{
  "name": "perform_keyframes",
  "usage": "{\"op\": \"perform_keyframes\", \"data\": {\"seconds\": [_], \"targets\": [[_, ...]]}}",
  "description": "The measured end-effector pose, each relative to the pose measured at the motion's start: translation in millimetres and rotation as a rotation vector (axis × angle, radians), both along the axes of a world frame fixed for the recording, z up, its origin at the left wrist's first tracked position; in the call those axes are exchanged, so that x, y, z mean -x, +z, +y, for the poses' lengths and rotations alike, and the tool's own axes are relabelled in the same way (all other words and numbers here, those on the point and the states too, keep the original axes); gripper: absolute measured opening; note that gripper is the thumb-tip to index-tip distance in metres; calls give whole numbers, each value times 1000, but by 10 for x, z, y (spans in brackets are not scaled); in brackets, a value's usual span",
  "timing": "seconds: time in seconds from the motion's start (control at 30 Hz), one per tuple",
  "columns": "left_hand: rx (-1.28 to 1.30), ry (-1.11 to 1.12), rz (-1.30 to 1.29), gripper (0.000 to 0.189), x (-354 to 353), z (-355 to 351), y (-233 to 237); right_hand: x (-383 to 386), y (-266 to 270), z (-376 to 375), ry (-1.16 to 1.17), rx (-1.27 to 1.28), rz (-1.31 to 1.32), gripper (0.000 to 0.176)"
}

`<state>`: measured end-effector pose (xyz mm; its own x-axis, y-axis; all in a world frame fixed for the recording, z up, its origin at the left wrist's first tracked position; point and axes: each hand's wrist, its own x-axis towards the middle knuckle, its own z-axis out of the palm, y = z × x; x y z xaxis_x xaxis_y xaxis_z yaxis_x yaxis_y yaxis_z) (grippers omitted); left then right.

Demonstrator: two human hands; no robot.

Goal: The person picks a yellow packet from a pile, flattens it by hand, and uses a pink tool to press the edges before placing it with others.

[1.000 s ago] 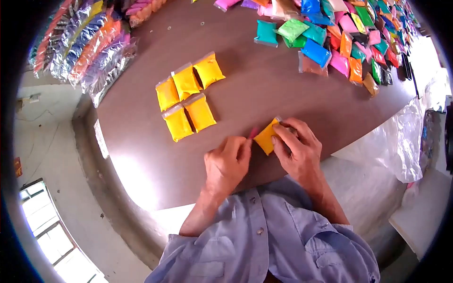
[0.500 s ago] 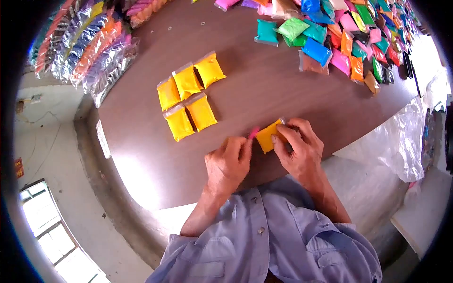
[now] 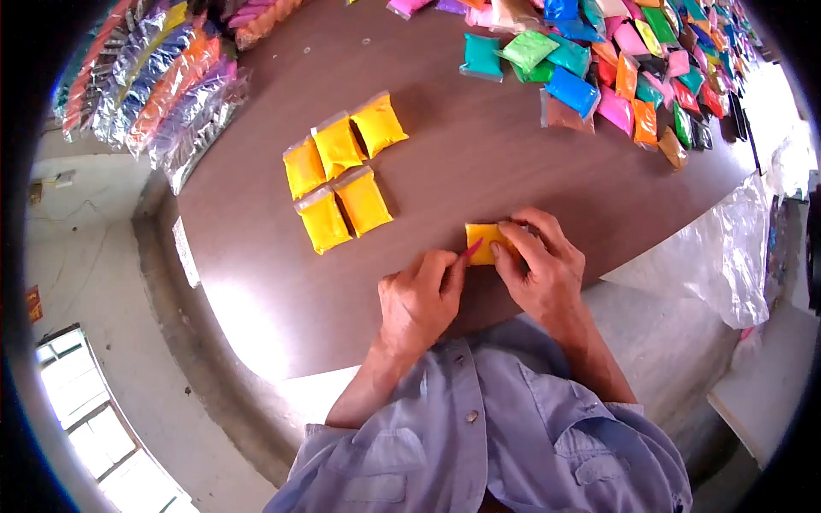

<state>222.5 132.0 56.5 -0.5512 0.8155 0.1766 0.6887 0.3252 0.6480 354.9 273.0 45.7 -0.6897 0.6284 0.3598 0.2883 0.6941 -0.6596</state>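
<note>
A small yellow packet (image 3: 482, 244) lies near the table's front edge, its right end pinched between the thumb and fingers of my right hand (image 3: 540, 258). My left hand (image 3: 421, 295) is closed on a small pink tool (image 3: 473, 248), whose tip lies over the packet's left part. Up and to the left, several yellow packets rest in two rows, among them a top right one (image 3: 379, 125) and a bottom left one (image 3: 323, 224). The fingers of my right hand hide the packet's right end.
Many coloured packets (image 3: 616, 109) are heaped on the brown table (image 3: 462, 162) at the back right. Rows of clear-wrapped packets (image 3: 175, 85) line the back left. Clear plastic sheeting (image 3: 714, 261) hangs at the right edge.
The yellow packet has turned to lie more level. My left hand has moved slightly right, and the pink tool's tip now overlaps the packet instead of sitting at its left edge.
</note>
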Motion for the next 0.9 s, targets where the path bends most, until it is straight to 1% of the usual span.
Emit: {"op": "perform_keyframes", "data": {"seconds": [0.13, 0.2, 0.23, 0.3, 0.4, 0.47, 0.57, 0.67, 0.77, 0.83, 0.9], "targets": [[-22, 75, 55, 12, 121, 0, -32, 9, 12, -9, -12, -29, -3, 26], [-37, 108, -45, 12, 126, 0, 39, 1, 17, -7, -16, -20, 2, 26], [-35, 108, -46, 12, 84, -2, 72, -3, 13, -14, -26, -10, -9, 27], [-18, 21, -116, 12, -29, 7, 123, 16, 21, -30, -29, 2, -17, 27], [-49, 18, -69, 11, -63, 26, -29, 27, 36, -18, -44, 7, -23, 28], [-44, 49, -102, 11, -21, 53, -57, 12, 10, -9, -17, 1, -14, 30], [-73, 56, -58, 11, 43, 73, -48, -3, 16, 2, -2, -1, -66, 31], [-50, 55, -68, 11, 71, 67, -49, -12, 4, 2, 2, -4, -72, 31], [-72, 74, -23, 11, 124, 51, -56, -26, 0, -10, 3, 23, -63, 31], [28, 159, -47, 10, 162, 52, -16, -20, 15, -4, 5, 30, -59, 31], [-17, 117, -74, 10, 108, 89, 41, -19, 16, -1, 7, 38, -57, 31]]}}
